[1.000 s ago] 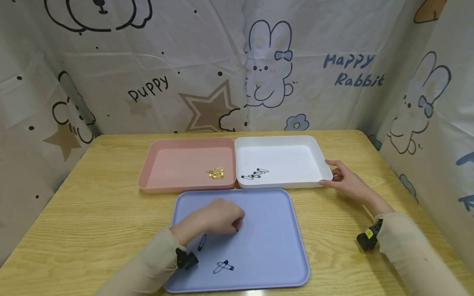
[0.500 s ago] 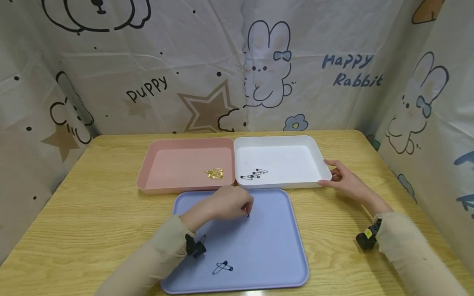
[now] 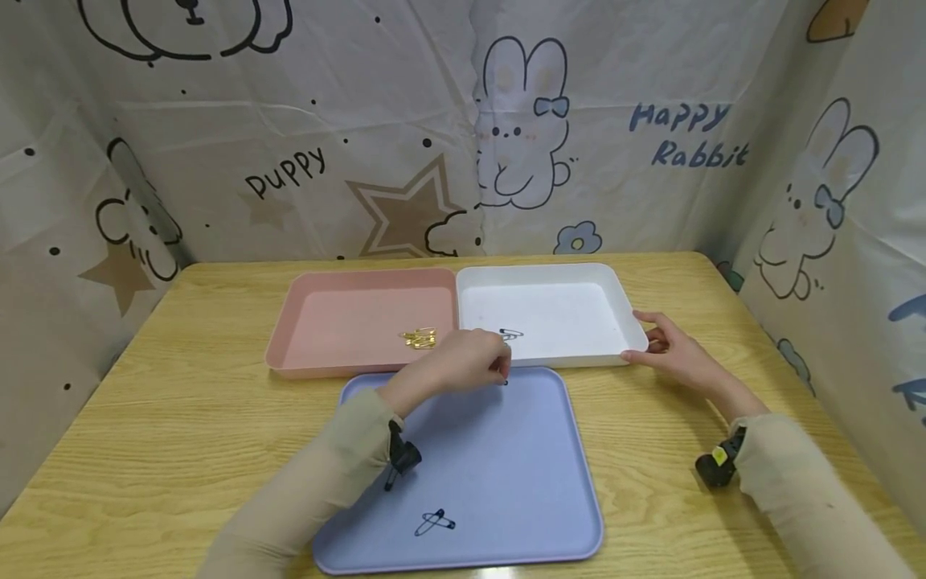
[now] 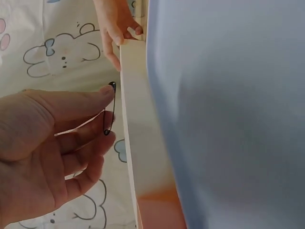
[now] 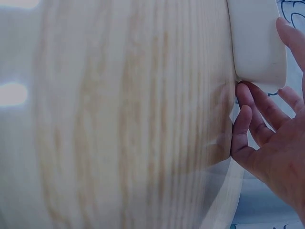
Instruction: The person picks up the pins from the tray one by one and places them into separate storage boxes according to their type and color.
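My left hand (image 3: 463, 362) pinches a black safety pin (image 4: 113, 85) between thumb and fingers. It is over the far edge of the blue tray (image 3: 521, 466), close to the front wall of the white tray (image 3: 571, 310). My right hand (image 3: 680, 354) grips the white tray's front right corner, thumb at the front and fingers along the side. Black safety pins (image 3: 510, 334) lie inside the white tray, partly hidden by my left hand. On the blue tray are black safety pins (image 3: 436, 522) lying crossed, and another safety pin (image 3: 390, 481) half hidden by the left wrist camera.
A pink tray (image 3: 354, 314) stands against the white tray's left side, with several gold safety pins (image 3: 419, 338) in its front right part. All three trays sit on a wooden table (image 3: 181, 418). Printed cloth (image 3: 615, 185) hangs behind and along both sides.
My left hand has carried the pinched safety pin away from the middle of the blue tray, up and rightward to the white tray's front wall. The right hand stays at the corner.
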A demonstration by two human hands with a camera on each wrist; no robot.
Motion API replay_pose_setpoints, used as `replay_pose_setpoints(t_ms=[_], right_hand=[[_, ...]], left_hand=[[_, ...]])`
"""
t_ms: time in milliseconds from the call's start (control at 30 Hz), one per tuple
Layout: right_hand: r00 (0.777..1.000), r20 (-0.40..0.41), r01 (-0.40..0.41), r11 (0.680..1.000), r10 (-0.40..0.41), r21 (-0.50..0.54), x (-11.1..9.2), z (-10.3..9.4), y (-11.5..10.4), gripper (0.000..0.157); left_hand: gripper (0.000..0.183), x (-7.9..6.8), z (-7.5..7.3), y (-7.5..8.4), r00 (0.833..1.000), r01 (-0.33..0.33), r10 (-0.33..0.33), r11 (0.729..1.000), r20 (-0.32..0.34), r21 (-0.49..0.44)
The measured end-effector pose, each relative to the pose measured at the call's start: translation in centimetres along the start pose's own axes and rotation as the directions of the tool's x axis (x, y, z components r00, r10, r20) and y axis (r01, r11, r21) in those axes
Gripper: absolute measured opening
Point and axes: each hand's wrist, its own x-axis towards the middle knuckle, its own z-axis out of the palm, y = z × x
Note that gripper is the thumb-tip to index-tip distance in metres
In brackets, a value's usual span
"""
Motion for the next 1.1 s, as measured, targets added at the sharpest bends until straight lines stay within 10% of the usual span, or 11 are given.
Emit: replay_pose_setpoints(t_ms=[533, 1100], right_hand=[[1.0, -0.002, -0.001, 1.0, 0.001, 0.007, 0.0, 0.0, 0.1, 0.091], [1.0, -0.002, -0.001, 1.0, 0.001, 0.02, 0.0, 0.1, 0.0, 0.091]], left_hand=[[0.006, 4.1, -1.0, -1.5, 0.996, 0.079, -0.085, 0.984, -0.031, -0.157], [0.004, 7.2, 0.1, -3.3, 0.99, 0.136, -0.133, 0.989, 0.047, -0.053]])
